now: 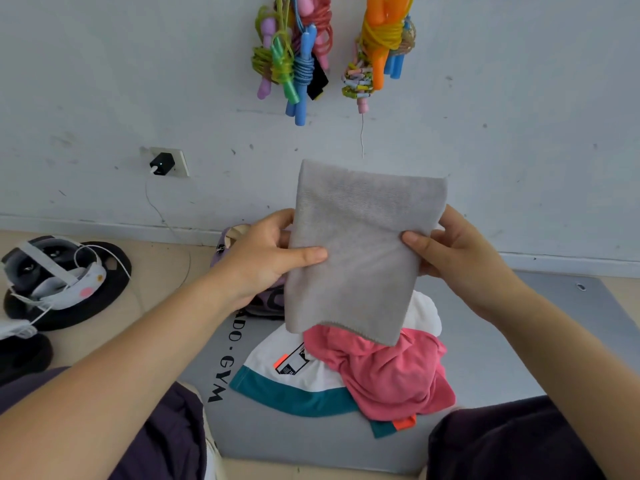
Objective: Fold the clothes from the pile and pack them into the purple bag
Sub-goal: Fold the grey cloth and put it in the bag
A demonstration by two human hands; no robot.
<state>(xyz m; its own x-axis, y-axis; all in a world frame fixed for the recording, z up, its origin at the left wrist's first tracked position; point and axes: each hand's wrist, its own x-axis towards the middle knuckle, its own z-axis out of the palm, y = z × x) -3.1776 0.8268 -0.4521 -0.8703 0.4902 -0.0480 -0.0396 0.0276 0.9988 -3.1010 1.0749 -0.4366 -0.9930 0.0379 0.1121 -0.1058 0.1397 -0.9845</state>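
grey folded cloth upright, long axis vertical, pinched at both edges by left hand and right hand; purple bag sits just behind-left, nearer the left hand

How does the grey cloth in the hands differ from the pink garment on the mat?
The grey cloth is folded flat into a neat rectangle; the pink garment is crumpled. The grey cloth is held up in the air by the left hand and right hand; the pink garment lies on the pile, untouched. Both are plain, single-coloured fabric.
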